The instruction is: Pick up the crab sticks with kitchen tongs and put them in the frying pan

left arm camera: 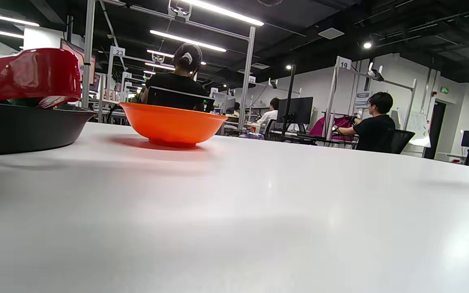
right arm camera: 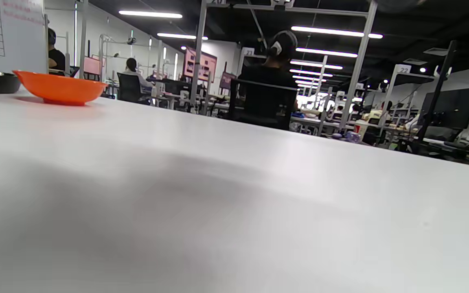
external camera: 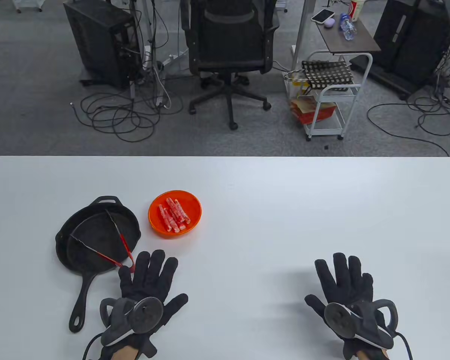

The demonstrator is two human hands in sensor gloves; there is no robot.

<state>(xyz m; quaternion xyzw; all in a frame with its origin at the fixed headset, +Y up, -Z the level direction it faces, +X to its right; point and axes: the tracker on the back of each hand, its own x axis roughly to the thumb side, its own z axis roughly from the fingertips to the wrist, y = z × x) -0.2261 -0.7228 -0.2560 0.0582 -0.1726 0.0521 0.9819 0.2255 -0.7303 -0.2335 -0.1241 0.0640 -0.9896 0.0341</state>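
Table view: left hand lies flat on the white counter, fingers straight and spread, holding nothing. Right hand lies likewise flat and spread, well apart to the right.

Black cast-iron frying pan sits just ahead and left of the left hand, its long handle running back beside that hand. Red-handled metal kitchen tongs lie across the pan, arms spread, the red hinge end over the rim at the left hand's fingertips; whether it touches them cannot be told.

Round orange plastic bowl stands ahead of the left hand, just right of the pan, holding several pink-and-white crab sticks.

Left wrist view: bay signs read "23" and "19". Right wrist view: another reads "22".
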